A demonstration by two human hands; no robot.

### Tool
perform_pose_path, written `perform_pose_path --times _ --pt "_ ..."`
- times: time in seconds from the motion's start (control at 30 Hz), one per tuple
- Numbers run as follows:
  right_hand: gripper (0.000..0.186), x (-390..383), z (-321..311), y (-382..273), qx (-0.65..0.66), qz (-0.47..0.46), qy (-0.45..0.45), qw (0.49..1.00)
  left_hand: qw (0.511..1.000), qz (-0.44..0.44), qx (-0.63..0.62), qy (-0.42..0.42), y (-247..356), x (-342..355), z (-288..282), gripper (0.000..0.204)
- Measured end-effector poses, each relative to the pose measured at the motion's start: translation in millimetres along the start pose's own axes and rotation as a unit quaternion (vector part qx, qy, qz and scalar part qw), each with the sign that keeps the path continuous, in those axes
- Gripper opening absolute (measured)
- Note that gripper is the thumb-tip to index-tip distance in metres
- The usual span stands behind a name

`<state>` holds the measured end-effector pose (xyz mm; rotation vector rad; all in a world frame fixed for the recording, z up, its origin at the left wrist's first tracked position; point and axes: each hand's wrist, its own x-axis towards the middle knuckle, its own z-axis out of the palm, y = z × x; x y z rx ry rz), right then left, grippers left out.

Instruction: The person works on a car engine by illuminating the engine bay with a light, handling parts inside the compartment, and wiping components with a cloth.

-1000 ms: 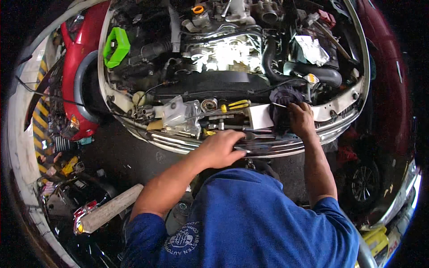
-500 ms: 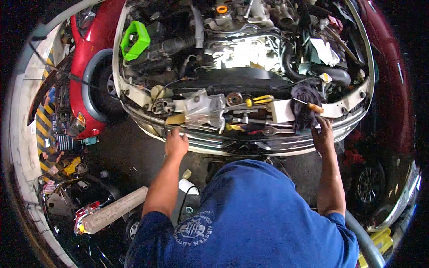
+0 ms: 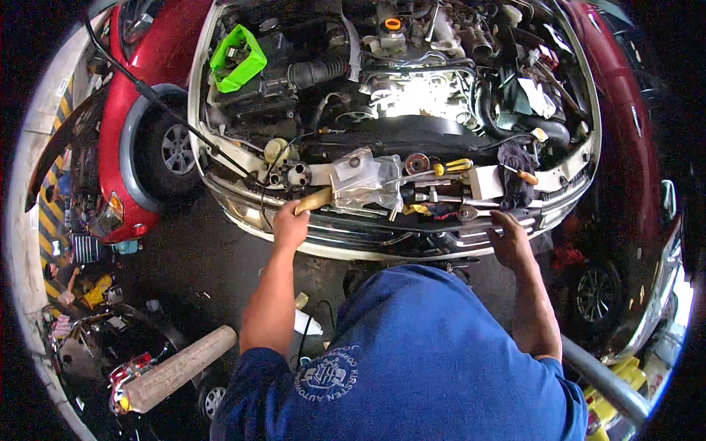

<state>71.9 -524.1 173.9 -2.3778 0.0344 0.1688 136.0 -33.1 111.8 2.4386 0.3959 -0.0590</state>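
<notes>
Fingers closed, my left hand (image 3: 291, 224) grips the near left end of a tan, handle-shaped piece (image 3: 315, 200), which tilts up toward the clear plastic bag (image 3: 360, 175) holding parts. My right hand (image 3: 509, 239) hovers over the front bumper, fingers apart and holding nothing, just right of a ratchet (image 3: 468, 213). Along the car's front panel lie a yellow-and-black screwdriver (image 3: 452, 167), a round metal part (image 3: 417, 163) and a white box (image 3: 485, 182). A wooden-handled screwdriver (image 3: 526, 177) rests on a dark cloth (image 3: 515, 192). Left of the bag sits a grey cylindrical part (image 3: 294, 175).
Behind the panel is the open engine bay, with a brightly lit engine (image 3: 426, 99) and a green container (image 3: 239, 62) of small parts. A thin black rod (image 3: 176, 117) slants across the left. Red cars (image 3: 118, 176) flank both sides. A long pale cylinder (image 3: 176, 371) is at lower left.
My left hand has closed on the tan piece and tilted it up. My right hand has moved left, away from the dark cloth. The whole view has shifted a little.
</notes>
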Motion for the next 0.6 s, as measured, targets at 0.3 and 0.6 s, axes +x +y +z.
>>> perform_pose_path --times 0.3,0.6 --pt "0.044 15 63 -44 0.000 -0.081 -0.111 0.991 0.974 0.017 -0.226 -0.010 6 4 -4 0.037" --pt "0.043 17 80 -51 -0.071 -0.132 -0.160 0.976 0.957 0.029 -0.286 0.047 -10 -11 19 0.029"
